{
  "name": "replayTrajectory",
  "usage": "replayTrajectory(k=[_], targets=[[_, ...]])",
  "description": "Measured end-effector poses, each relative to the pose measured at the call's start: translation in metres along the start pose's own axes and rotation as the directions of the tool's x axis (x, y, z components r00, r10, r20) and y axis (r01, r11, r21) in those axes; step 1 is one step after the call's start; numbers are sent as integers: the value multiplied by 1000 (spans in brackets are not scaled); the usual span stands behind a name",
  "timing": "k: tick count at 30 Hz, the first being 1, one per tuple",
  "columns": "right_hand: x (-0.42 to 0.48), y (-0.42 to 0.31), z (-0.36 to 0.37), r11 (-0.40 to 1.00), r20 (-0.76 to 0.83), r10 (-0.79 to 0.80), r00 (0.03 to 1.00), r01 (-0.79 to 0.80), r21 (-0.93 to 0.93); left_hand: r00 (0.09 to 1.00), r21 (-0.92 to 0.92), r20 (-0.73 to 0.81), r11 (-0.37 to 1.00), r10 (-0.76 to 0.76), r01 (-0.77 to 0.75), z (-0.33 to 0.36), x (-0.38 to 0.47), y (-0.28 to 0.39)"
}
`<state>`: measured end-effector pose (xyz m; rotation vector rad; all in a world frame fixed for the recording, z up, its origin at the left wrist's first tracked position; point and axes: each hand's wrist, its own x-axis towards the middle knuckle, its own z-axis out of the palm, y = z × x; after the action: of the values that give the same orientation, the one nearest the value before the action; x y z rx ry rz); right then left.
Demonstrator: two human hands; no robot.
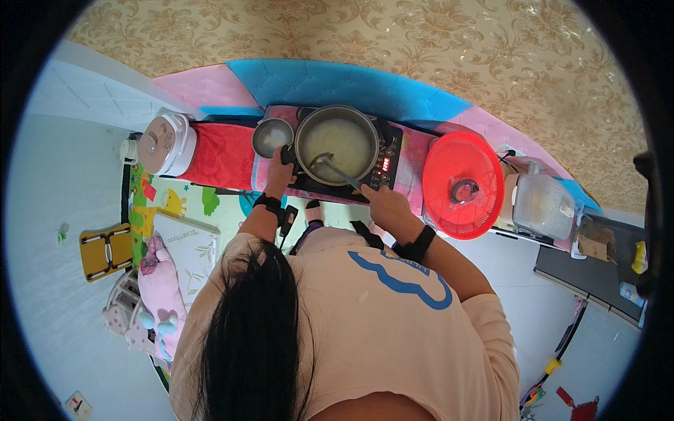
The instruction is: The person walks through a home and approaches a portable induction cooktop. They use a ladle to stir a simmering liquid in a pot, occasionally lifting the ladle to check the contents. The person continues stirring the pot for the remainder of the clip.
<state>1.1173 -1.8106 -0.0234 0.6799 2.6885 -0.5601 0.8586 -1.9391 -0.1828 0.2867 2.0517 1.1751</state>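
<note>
A metal pot [375, 163] stands on a black induction cooker [387, 142] with a lit display. Pale yellowish liquid [337, 139] fills much of it. My left hand [279, 171] grips the pot's black handle [287, 154] on the left side. In my right hand [383, 202] is the handle of a metal ladle [342, 173], whose bowl dips into the liquid near the pot's left front. Just left of the pot, a small metal bowl [258, 139] holds a little whitish content that I cannot make out.
A red plastic basket or colander [437, 184] stands right of the cooker, with a clear lidded container [545, 205] beyond it. To the left are a red cloth [221, 158] and a white-and-brown rice cooker [163, 144]. Blue and pink padded panels [342, 84] line the wall behind.
</note>
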Motion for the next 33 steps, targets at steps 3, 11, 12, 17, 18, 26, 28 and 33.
replayTrajectory(k=[3,11,12,17,18,26,28,33], targets=[[18,0,10,1000,-21,12,1000,-12,8,1000,-6,0,1000,-16,16,-1,1,-1],[48,1,24,999,-126,0,992,-6,-48,999,-12,9,999,-31,31,0,5,-5],[50,2,25,999,-143,5,990,-11,-46,999,-10,6,999,-34,34,0,6,-6],[46,2,29,999,-57,6,998,-9,-49,1000,-47,12,999,-24,24,1,8,-11],[42,2,29,999,-38,-4,999,3,-49,999,-72,18,997,-27,28,1,9,-11],[5,-2,9,998,73,-31,997,34,-44,999,-63,1,997,-39,39,2,10,-13],[-2,-1,3,998,84,-36,996,40,-43,999,-57,1,997,-53,53,2,10,-13],[-18,12,-13,993,96,-65,993,74,-95,999,-38,-8,999,-31,31,2,10,-13]])
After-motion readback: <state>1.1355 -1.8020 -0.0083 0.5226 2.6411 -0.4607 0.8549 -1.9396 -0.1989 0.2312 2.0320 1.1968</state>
